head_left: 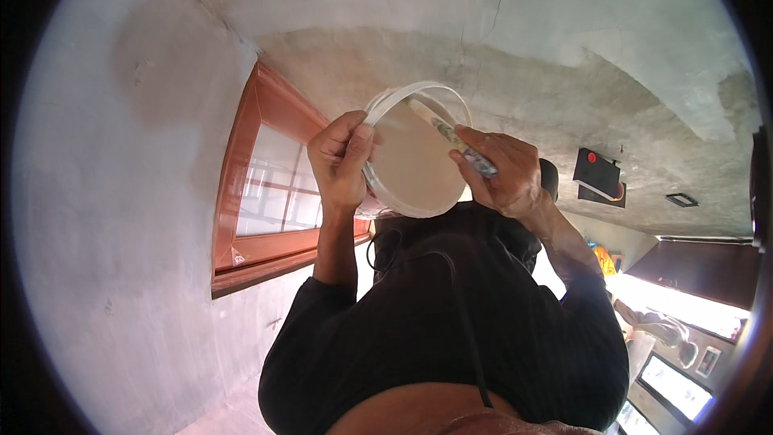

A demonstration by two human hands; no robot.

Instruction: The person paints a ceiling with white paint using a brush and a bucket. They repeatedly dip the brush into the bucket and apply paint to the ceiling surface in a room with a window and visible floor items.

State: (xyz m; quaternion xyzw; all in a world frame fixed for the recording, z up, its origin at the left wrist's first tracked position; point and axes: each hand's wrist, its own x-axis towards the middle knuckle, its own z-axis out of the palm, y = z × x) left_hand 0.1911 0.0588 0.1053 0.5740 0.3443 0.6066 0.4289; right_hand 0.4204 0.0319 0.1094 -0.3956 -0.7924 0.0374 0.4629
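Note:
A round white bucket (412, 209) is held up in front of my body, with cream-coloured paint (411, 157) inside. My left hand (342, 157) is closed on its left rim, thumb on the near side. Closed around the patterned handle of a paintbrush (443, 129) is my right hand (507, 169), at the bucket's right side. The brush slants across the opening, its pale end near the far inner wall. Whether its tip touches the paint I cannot tell. The bucket's pale handle (431, 85) arches along the far side.
To the left is a reddish-brown window frame (259, 105) with pale panes. Grey plastered wall (322, 0) with darker patches and cracks spans the far side. On the right are a black box (597, 171) with a red spot and a small dark frame (682, 200).

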